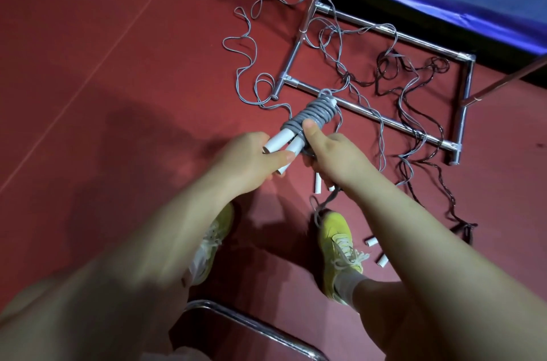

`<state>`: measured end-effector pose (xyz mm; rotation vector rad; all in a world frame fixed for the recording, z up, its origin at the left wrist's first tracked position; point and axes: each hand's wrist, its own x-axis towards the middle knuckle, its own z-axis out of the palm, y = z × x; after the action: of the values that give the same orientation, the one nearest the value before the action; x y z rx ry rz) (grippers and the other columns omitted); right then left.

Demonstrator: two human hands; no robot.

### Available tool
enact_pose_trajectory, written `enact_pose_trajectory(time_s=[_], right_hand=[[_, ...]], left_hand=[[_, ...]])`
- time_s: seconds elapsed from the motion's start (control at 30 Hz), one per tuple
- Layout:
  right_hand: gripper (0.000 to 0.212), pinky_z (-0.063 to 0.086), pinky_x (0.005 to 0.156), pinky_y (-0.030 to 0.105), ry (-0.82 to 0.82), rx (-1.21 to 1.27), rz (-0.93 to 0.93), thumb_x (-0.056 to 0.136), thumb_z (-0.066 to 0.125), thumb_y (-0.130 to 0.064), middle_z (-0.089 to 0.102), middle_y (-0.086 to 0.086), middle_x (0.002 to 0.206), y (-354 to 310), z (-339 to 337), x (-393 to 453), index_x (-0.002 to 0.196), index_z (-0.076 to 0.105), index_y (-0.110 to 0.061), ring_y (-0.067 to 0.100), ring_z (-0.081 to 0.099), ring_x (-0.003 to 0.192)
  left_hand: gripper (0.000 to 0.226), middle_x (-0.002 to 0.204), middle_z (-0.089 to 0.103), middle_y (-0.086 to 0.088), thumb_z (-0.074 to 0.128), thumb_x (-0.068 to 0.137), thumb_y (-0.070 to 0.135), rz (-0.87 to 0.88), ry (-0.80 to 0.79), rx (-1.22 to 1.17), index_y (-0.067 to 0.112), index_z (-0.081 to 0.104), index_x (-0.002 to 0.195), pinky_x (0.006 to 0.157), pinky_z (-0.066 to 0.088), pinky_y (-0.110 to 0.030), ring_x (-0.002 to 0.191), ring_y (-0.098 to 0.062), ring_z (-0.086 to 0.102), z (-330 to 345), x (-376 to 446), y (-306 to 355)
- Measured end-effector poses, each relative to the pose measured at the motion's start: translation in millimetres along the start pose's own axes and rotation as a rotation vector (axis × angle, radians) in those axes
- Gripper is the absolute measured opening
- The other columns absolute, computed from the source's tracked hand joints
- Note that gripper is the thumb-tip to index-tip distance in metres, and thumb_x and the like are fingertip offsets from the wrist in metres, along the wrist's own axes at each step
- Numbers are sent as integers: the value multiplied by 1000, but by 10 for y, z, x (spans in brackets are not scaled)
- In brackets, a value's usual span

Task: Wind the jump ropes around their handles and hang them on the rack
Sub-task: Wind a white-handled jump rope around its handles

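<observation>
The left hand [248, 159] grips the bare white ends of two handles [281, 143], fingers curled under them. The right hand [331, 158] pinches the grey rope [316, 112] wound around those handles, thumb on the coils. Beyond both hands the rack [384, 119] base lies on the red floor [118, 64], with loose ropes [414, 88] draped over it. More handles [317, 184] lie below the right hand.
</observation>
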<state>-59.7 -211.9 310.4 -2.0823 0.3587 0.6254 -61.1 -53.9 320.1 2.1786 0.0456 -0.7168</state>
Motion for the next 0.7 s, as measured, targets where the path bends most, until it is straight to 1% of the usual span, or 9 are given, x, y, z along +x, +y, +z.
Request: enact_pose_trajectory(time_s=[0.1, 0.17, 0.23, 0.33, 0.43, 0.53, 0.6, 0.67, 0.7], right_hand=[[60, 28, 50, 27, 19, 46, -5, 97, 35, -54, 41, -9, 31, -11, 17, 2, 53, 50, -15, 5, 36, 30], [57, 24, 49, 27, 21, 127, -14, 97, 38, -52, 37, -10, 32, -15, 19, 8, 53, 48, -16, 5, 31, 29], [56, 25, 45, 25, 42, 208, -18, 95, 42, -53, 37, -9, 39, -9, 1, 28, 57, 52, -14, 8, 29, 32], [51, 21, 39, 21, 48, 305, -47, 88, 51, -56, 36, 2, 48, -3, -37, 37, 67, 58, -10, 11, 24, 35], [52, 20, 44, 24, 29, 379, -95, 81, 54, -55, 35, 7, 53, -3, -56, 25, 68, 58, -6, 15, 24, 42], [74, 24, 54, 34, 2, 377, -156, 72, 53, -63, 41, 13, 60, -5, -60, 2, 76, 58, 11, 23, 31, 55], [65, 24, 52, 32, -4, 373, -196, 79, 52, -57, 42, 8, 52, -2, -68, -7, 68, 58, 7, 20, 31, 51], [53, 24, 49, 29, -7, 377, -222, 87, 50, -51, 43, -2, 45, -7, -72, -19, 61, 58, -6, 17, 31, 47], [53, 25, 49, 28, -17, 386, -234, 87, 49, -52, 42, -2, 46, -10, -66, -23, 59, 58, -8, 17, 31, 48]], left_hand=[[50, 77, 72, -5, 56, 66, 54, -10, -30, -58, 10, 62, 88, 76, 52, -46, 73, -32, 66, -16, 26, -18], [28, 73, 70, 2, 61, 84, 41, -41, -101, -195, 14, 61, 92, 74, 53, -37, 64, -19, 61, -17, 27, -6], [15, 70, 67, 5, 54, 94, 34, -93, -174, -368, 20, 59, 93, 71, 50, -31, 57, -8, 55, -20, -5, 56], [40, 76, 70, -1, 35, 96, 50, -175, -296, -612, 21, 62, 93, 66, 50, -30, 59, -12, 59, -44, -35, 111], [63, 91, 70, -7, 16, 93, 61, -226, -481, -803, 18, 62, 102, 65, 51, -32, 67, -16, 65, -53, -37, 114], [60, 87, 69, -9, 20, 93, 58, -264, -566, -955, 14, 61, 101, 58, 52, -28, 63, -17, 66, -6, -55, 160], [57, 77, 65, -5, 28, 87, 60, -262, -582, -1000, 14, 60, 97, 52, 51, -24, 55, -14, 59, 20, -60, 168], [58, 72, 59, 1, 36, 76, 64, -236, -614, -1011, 15, 60, 93, 51, 47, -24, 52, -11, 50, 23, -59, 144], [58, 71, 55, 2, 37, 73, 66, -231, -634, -1034, 15, 59, 91, 51, 45, -23, 51, -10, 46, 13, -56, 127]])
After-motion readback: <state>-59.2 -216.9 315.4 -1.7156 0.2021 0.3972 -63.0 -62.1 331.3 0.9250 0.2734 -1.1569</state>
